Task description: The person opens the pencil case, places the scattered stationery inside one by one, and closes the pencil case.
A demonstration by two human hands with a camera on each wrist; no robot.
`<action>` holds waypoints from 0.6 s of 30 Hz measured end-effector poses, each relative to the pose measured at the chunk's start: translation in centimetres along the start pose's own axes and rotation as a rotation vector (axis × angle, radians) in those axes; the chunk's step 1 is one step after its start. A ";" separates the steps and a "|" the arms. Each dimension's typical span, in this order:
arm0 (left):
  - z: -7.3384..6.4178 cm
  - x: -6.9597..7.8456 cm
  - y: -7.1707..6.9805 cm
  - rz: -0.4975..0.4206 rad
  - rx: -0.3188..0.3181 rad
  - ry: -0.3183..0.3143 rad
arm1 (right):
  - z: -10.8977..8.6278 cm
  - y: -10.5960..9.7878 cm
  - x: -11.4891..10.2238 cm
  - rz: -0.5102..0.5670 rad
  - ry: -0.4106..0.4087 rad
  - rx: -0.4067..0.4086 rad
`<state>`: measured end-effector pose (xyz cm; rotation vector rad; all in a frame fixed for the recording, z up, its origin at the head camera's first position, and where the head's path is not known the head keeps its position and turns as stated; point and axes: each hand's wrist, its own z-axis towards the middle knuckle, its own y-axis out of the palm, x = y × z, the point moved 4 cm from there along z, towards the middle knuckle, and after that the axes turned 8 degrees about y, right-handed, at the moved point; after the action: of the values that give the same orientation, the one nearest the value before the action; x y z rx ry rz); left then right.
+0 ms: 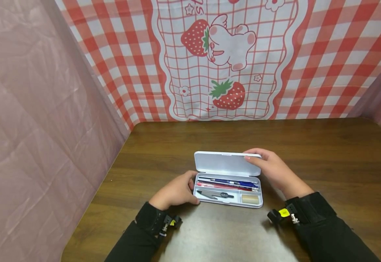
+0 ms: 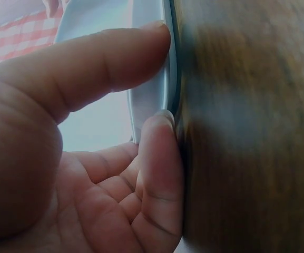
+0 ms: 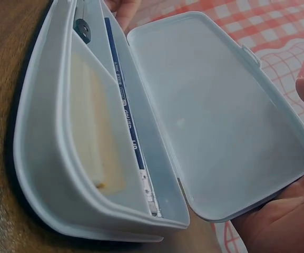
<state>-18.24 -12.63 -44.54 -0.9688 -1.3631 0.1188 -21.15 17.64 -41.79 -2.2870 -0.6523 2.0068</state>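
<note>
A white pencil case (image 1: 223, 205) lies on the table with its lid (image 1: 223, 163) raised at the back. Inside are blue pens (image 1: 237, 182), a red pencil (image 1: 221, 186), a grey compass (image 1: 223, 195) and a beige eraser (image 1: 250, 199) in its own compartment. My left hand (image 1: 176, 191) holds the left end of the case, thumb near the front corner; its fingertips meet the wall in the left wrist view. With the thumb on the inner face and fingers behind, my right hand (image 1: 275, 171) grips the lid's right end.
The brown wooden table (image 1: 334, 163) extends around the case on all sides. Behind it hangs a red-and-white checked cloth (image 1: 324, 72) with strawberries. A pinkish curtain (image 1: 40, 127) runs along the left side.
</note>
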 end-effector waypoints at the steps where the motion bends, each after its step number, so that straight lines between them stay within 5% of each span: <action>1: 0.0 0.0 0.0 -0.005 0.000 0.000 | 0.0 0.0 0.0 -0.004 -0.003 -0.002; 18: 0.0 0.1 0.0 0.026 0.002 0.002 | -0.5 0.0 -0.5 -0.100 -0.058 -0.026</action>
<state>-18.19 -12.56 -44.52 -0.9852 -1.3486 0.1392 -20.74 17.55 -41.23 -2.1701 -0.7848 2.0370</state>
